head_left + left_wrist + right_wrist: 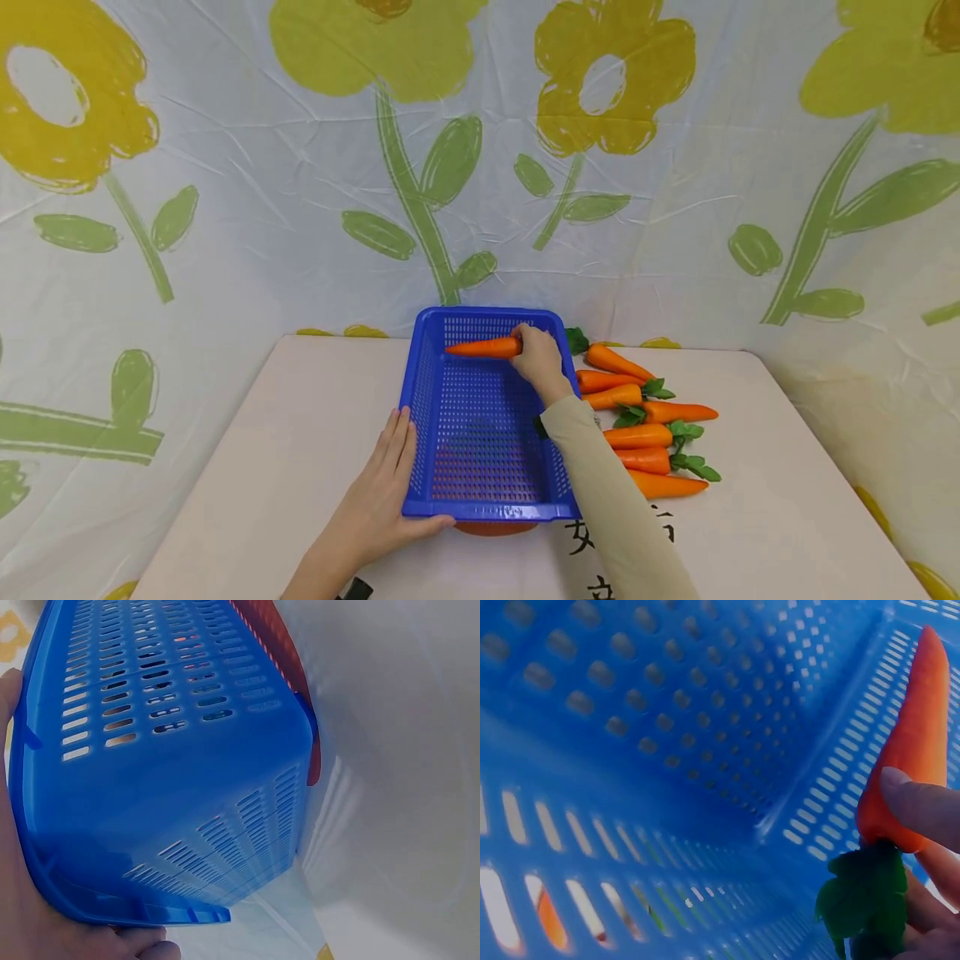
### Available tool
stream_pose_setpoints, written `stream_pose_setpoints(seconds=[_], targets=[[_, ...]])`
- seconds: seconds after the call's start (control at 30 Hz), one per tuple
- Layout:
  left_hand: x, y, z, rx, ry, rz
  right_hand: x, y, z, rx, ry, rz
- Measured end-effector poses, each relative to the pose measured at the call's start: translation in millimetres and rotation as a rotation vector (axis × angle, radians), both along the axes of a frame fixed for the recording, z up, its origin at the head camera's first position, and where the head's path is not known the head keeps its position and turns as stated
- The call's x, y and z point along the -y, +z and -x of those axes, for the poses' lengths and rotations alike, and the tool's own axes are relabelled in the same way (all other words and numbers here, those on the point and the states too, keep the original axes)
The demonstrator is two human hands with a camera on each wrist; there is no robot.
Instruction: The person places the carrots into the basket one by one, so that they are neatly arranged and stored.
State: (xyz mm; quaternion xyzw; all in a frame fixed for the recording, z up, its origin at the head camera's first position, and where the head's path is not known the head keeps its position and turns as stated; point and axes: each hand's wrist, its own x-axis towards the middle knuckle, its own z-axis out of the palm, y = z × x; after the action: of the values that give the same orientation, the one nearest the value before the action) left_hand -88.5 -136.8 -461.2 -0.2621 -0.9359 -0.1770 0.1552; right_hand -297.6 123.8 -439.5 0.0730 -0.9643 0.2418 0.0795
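My right hand [538,360] is inside a blue perforated plastic basket [489,510], near its back right. It pinches an orange carrot [483,347] by the thick end, tip pointing left. In the right wrist view the thumb presses on the carrot [911,750], and its green leafy top [866,896] hangs by the fingers. My left hand [381,487] rests on the basket's front left corner, fingers straight along the left rim, thumb along the front edge. Through its holes the basket's floor shows reddish colour.
Under the basket, the edge of a rounded reddish-brown thing [495,528] sticks out in front. Several carrots [637,437] with green tops lie on the white table [330,400] right of the basket. A flower-print cloth [247,150] hangs behind the table. Black characters [581,537] mark the table's front.
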Motion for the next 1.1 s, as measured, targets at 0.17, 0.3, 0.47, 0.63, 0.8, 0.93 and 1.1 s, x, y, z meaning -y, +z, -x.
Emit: stream_pose_setpoints(seconds=[0.17, 0.3, 0.47, 0.63, 0.8, 0.93, 1.1], targets=[[-0.2, 0.2, -0.4, -0.011, -0.007, -0.009, 2.5, -2.2, 0.5, 0.059, 0.001, -0.091], [-0.4, 1.0, -1.0, 0.007, -0.005, -0.013, 3.5, -5.8, 2.8, 0.104, 0.016, -0.155], [-0.5, 0.0, -0.1, 0.002, 0.0, -0.013, 5.1, -14.6, 8.7, 0.145, 0.026, -0.213], [-0.2, -2.2, 0.7, -0.02, -0.005, -0.021, 6.5, -23.1, 13.5, 0.121, 0.043, -0.27], [0.1, -3.3, 1.2, -0.029, -0.008, -0.026, 8.0, -25.5, 13.1, 0.09, 0.041, -0.28], [0.0, -2.8, 1.4, -0.027, -0.009, -0.027, 9.2, -23.4, 10.6, 0.125, 0.043, -0.264], [-0.1, -2.6, 1.8, -0.047, -0.017, -0.03, 10.3, -21.6, 8.7, 0.158, 0.044, -0.248]])
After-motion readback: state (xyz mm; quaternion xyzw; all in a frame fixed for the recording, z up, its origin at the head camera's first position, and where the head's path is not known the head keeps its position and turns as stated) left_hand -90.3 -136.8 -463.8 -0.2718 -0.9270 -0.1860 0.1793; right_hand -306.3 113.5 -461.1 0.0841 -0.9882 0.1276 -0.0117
